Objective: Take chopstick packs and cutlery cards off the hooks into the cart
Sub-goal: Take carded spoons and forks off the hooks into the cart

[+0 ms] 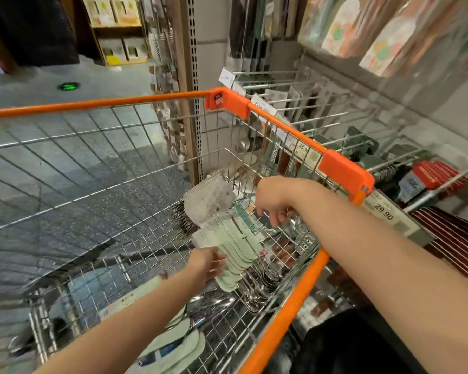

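Both hands are down inside the cart (281, 317): your left hand (206, 265) presses loosely spread fingers against a fanned stack of pale green cutlery cards (234, 255) lying on the wire floor, while your right hand (274, 201) hovers above it with fingers curled, seemingly holding nothing. Expect stiff, light cards with heavier, slippery metal ends, so hold the card edges. Price tags (384, 211) read 29.90 and 35.9; one pack shows "SHOV".
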Demonstrator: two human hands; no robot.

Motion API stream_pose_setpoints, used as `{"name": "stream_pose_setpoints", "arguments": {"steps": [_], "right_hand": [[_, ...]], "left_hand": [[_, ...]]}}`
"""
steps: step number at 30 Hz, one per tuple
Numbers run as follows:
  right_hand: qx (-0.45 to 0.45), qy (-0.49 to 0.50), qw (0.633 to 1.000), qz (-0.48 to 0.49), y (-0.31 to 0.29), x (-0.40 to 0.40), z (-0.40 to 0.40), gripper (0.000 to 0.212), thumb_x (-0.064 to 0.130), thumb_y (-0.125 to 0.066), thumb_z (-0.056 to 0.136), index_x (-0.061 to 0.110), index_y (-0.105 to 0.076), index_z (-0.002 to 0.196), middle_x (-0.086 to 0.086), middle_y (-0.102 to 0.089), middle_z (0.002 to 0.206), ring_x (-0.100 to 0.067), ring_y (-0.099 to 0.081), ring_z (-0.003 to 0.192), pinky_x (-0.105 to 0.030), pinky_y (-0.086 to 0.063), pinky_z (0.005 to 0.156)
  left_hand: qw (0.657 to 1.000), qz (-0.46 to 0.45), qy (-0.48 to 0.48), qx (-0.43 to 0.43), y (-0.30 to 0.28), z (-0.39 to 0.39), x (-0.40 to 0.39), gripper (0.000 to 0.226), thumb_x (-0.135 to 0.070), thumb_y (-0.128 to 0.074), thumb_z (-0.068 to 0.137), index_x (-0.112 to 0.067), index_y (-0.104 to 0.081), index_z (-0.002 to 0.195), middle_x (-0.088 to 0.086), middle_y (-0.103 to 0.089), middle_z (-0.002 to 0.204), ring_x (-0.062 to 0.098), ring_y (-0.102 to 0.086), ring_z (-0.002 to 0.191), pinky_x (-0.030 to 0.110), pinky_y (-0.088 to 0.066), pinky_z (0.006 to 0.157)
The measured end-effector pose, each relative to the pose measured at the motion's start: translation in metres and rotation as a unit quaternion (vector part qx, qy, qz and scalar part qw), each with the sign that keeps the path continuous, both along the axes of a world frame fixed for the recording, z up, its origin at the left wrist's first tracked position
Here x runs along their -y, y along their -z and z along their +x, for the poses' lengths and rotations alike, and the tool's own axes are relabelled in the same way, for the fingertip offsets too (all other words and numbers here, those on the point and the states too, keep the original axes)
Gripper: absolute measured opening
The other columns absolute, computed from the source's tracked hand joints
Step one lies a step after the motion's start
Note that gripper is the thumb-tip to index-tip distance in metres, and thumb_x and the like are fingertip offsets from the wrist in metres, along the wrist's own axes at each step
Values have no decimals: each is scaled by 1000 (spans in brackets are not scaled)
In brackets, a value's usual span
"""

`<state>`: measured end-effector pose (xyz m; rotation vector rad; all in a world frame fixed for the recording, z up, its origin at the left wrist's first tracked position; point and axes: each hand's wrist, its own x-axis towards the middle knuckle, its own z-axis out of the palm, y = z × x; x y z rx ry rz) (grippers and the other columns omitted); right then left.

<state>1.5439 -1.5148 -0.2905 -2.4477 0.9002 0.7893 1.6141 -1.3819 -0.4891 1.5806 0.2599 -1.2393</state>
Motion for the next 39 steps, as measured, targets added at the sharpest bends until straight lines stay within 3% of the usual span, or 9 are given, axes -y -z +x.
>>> {"name": "stream_pose_setpoints", "arguments": {"steps": [6,9,13,18,23,26,32,37,39], "right_hand": [[39,28,999,0,4,2,4,35,-4,-36,94,-6,-54,123,-19,-72,81,-17,-57,48,-32,-54,59],[58,36,998,-7,5,2,5,32,-5,-36,93,-5,-59,115,-19,-71,78,-18,-57,48,-35,-57,71],[34,47,998,-10,2,-1,3,32,-3,-35,94,-7,-57,117,-15,-70,76,-16,-57,49,-29,-52,60],[-88,57,994,-44,-6,3,-5,26,4,-33,98,3,-51,117,-13,-56,87,-21,-41,59,-38,-42,80],[-159,76,983,-55,-4,3,-2,37,11,-30,101,1,-39,136,-13,-49,87,-31,-54,86,-45,-40,104],[-166,70,982,-57,-3,4,-1,40,10,-30,101,3,-35,141,-17,-53,104,-34,-53,104,-47,-39,106],[-174,78,980,-62,-4,7,-1,11,11,-33,101,6,-40,94,-12,-49,77,-36,-55,109,-46,-40,105],[-141,70,985,-64,-5,10,3,12,7,-33,99,8,-43,106,-14,-51,85,-37,-57,113,-50,-42,102],[-122,68,988,-73,-5,11,3,31,6,-34,97,0,-45,125,-21,-57,111,-38,-57,113,-51,-43,101]], "left_hand": [[993,-58,-44,-94,0,3,4,24,-2,-34,101,3,-57,105,11,-66,83,16,-58,67,27,-50,60],[997,-54,24,-49,-6,4,11,24,-10,-34,102,-2,-56,98,9,-63,78,17,-60,61,26,-51,56],[989,-20,137,52,-13,6,26,27,-27,-36,105,-6,-49,94,8,-60,76,19,-57,62,25,-50,47],[965,4,208,160,-3,12,49,38,-37,-42,102,-3,-53,115,5,-56,63,12,-52,44,20,-41,37],[935,33,266,232,6,12,72,47,-51,-62,86,-5,-57,77,6,-62,63,16,-63,53,23,-56,53],[928,54,284,234,14,10,79,42,-45,-69,84,-8,-57,71,5,-63,60,11,-60,45,23,-55,51],[932,57,267,238,16,13,72,44,-37,-66,89,-12,-49,58,-5,-51,42,2,-40,27,15,-32,34],[938,61,243,240,-2,28,55,44,-42,-65,89,-9,-50,64,0,-51,57,8,-37,42,15,-30,35],[945,43,216,240,-15,36,49,42,-40,-68,87,-6,-54,68,0,-52,60,9,-37,47,15,-32,37]]}}
